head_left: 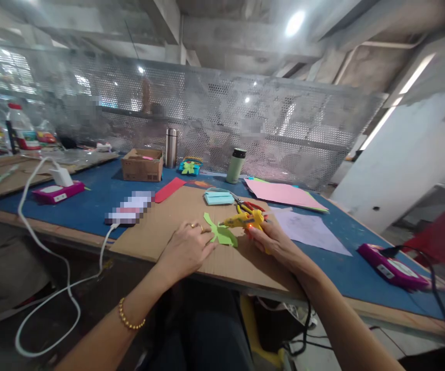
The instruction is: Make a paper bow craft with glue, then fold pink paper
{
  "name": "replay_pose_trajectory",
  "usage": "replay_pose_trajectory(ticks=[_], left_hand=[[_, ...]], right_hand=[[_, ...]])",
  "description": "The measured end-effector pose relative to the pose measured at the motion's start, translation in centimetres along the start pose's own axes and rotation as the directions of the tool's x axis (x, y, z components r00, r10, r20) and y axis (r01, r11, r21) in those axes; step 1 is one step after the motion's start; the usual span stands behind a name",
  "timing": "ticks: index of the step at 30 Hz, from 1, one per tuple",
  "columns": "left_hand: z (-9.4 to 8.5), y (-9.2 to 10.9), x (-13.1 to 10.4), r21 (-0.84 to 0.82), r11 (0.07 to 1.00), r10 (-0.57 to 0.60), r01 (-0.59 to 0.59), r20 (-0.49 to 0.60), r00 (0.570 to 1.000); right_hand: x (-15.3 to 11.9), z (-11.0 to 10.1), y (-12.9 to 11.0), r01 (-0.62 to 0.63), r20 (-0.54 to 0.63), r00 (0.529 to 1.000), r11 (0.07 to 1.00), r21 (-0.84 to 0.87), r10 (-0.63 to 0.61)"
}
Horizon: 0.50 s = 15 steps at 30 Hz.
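Note:
A green paper cutout with several lobes (225,236) lies on a sheet of brown cardboard (148,234). My left hand (190,246) rests at its left side, the fingertips touching the green paper. Whether those fingers pinch the paper or only press on it is hard to tell. My right hand (276,243) is wrapped round a yellow glue gun (245,220), which points left. The gun's nozzle is over the middle of the green cutout, and a small orange light glows on its body. Behind the cutout sits a light blue folded paper piece (219,198).
Pliers (250,206) lie just behind the glue gun. Pink (286,195) and lilac sheets (311,229) are at right, with a purple power strip (392,265) beyond. A cardboard box (143,165), steel flask (171,148) and green bottle (236,166) stand behind. A phone (131,207) lies left.

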State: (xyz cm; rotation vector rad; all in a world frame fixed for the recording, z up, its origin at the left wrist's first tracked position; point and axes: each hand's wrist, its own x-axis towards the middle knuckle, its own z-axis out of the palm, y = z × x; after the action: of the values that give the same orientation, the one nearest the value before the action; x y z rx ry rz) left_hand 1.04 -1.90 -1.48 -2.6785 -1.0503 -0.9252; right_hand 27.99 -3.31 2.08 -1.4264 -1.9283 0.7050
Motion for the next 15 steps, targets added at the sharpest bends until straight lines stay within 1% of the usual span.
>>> replay_pose_trajectory(ticks=[5,15], left_hand=[[-0.08,0.01,-0.03,-0.011,1.0,-0.005,0.005,0.005,1.0],[-0.07,0.02,0.0,-0.021,1.0,-0.001,0.001,0.0,1.0]], right_hand=[[0.05,0.07,0.37,0.013,-0.021,1.0,0.996,-0.086,-0.015],[-0.04,0.03,-0.5,0.033,-0.036,0.999,0.986,-0.166,-0.04]])
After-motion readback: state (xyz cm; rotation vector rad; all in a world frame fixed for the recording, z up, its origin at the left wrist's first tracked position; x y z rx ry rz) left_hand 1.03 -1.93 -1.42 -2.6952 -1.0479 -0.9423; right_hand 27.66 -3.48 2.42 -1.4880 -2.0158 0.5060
